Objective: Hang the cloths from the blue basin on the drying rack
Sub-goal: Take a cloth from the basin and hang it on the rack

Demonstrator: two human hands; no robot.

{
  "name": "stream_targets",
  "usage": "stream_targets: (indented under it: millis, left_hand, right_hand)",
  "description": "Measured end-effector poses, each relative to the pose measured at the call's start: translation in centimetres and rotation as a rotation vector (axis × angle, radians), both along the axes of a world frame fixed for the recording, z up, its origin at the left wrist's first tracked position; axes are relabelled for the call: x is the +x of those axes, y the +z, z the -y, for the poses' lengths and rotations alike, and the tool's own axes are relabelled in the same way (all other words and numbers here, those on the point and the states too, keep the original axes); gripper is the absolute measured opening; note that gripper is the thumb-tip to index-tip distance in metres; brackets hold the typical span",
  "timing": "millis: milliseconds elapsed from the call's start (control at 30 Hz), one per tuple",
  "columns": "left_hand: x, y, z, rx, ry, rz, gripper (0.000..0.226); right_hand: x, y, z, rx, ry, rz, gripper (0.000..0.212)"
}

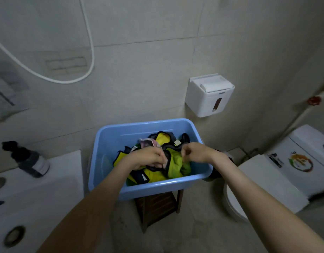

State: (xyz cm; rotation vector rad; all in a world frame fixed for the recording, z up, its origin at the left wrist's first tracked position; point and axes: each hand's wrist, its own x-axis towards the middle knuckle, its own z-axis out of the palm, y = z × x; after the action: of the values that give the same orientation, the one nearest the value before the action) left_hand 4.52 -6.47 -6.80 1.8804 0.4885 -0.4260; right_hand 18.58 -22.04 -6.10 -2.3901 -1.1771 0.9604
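A blue basin (110, 137) stands on a small dark wooden stool (157, 207) in front of me. Inside lies a heap of cloths: yellow and green ones (175, 165) with dark grey trim, and a pinkish-white one (150, 143) further back. Both my hands are down in the basin. My left hand (148, 157) grips the dark-edged cloth in the middle of the heap. My right hand (196, 151) pinches the dark edge of the green cloth just to the right of it. No drying rack is in view.
A white sink counter (48, 189) with a dark pump bottle (27, 159) is at the left. A white toilet (278, 176) is at the right. On the tiled wall hang a white tissue box (208, 95) and a white shower hose (66, 81).
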Motion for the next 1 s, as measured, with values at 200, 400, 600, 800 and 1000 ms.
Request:
stream_targets:
  millis: [200,400,600,800,1000]
  left_hand:
    - [-0.9,-1.1,-2.6,0.081,0.185,-0.02,0.026]
    - [-1.6,-0.4,-3.4,0.016,0.49,0.236,0.027]
    - [-1.2,1.5,-4.5,-0.095,0.667,0.388,0.024]
    - [-0.4,2.9,-4.1,-0.091,0.744,0.432,0.026]
    - [-0.2,5.2,-4.1,-0.195,0.815,0.49,0.025]
  right_hand:
    - [0.2,0.0,-3.0,0.084,-0.062,-0.086,0.035]
    - [-1.9,-0.1,-7.5,0.125,0.074,-0.07,0.048]
    - [-2.1,1.8,-9.5,0.168,0.14,0.112,0.028]
    - [-0.4,3.2,-8.1,0.218,0.178,0.186,0.033]
    - [1.5,3.3,-5.9,-0.046,0.149,0.385,0.026]
